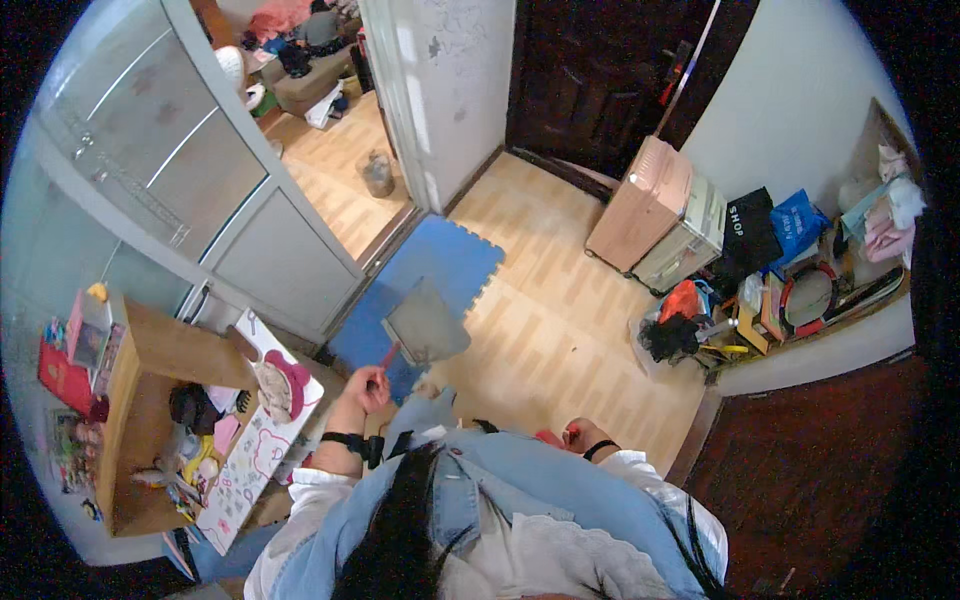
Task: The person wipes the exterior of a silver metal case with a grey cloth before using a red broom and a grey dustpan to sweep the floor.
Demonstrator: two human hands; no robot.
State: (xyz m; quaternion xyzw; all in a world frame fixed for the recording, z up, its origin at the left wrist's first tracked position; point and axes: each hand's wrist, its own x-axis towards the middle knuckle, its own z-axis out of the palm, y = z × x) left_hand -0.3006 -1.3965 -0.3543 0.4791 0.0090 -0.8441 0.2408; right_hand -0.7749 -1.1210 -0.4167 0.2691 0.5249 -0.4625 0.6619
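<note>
My left hand (370, 388) is closed on the thin reddish handle of a flat grey dustpan-like pan (427, 322). The pan hangs over a blue foam floor mat (450, 251) with toothed edges, and part of it overlaps the wooden floor. My right hand (583, 435) is low at my right side, its fingers curled around something red that is mostly hidden by the hand and my clothes. Black straps circle both wrists.
A grey framed door (300, 247) and a wooden shelf (124, 420) with clutter stand at left. Pink (645, 202) and pale green (682, 244) suitcases stand at right, beside bags (739, 232) and piled items. A dark door (585, 82) lies ahead.
</note>
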